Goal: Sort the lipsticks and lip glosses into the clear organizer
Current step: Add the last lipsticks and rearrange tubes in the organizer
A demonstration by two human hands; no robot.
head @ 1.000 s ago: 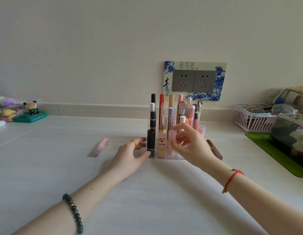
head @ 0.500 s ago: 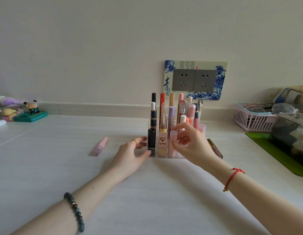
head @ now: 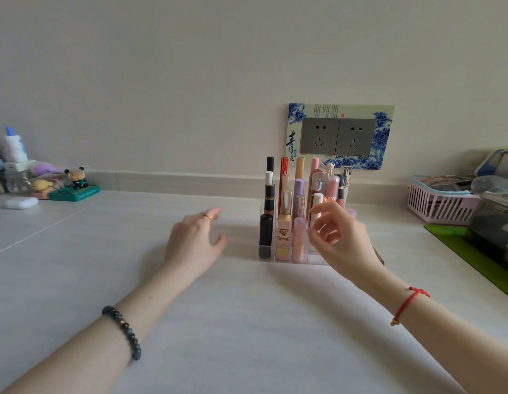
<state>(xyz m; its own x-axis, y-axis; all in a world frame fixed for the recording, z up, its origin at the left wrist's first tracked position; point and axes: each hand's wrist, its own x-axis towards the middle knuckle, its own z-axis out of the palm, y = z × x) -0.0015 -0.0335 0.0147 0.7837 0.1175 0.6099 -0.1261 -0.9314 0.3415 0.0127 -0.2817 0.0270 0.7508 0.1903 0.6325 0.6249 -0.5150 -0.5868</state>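
Note:
The clear organizer [head: 315, 258] stands mid-table below the wall sockets, filled with several upright lipsticks and lip glosses. A black tube [head: 265, 236], a gold case with a bear picture [head: 284, 237] and a pale pink tube [head: 300, 238] fill its front row. My right hand [head: 342, 241] hovers at the organizer's front right corner with loosely curled fingers and holds nothing. My left hand [head: 194, 241] is left of the organizer, low over the table, fingers relaxed and spread. A dark sliver of a lip gloss [head: 380, 255] shows behind my right wrist. No loose pink lipstick is visible on the table.
A pink slatted basket [head: 437, 206] and a green mat [head: 474, 251] bearing a clear container [head: 497, 223] crowd the right side. Small figurines [head: 73, 184], bottles [head: 14, 149] and a white case [head: 21, 202] sit at the far left by the wall.
My left hand has left the organizer's side and moved left, over where the loose pink lipstick lay. My right hand has let go of the pale pink tube and eased back.

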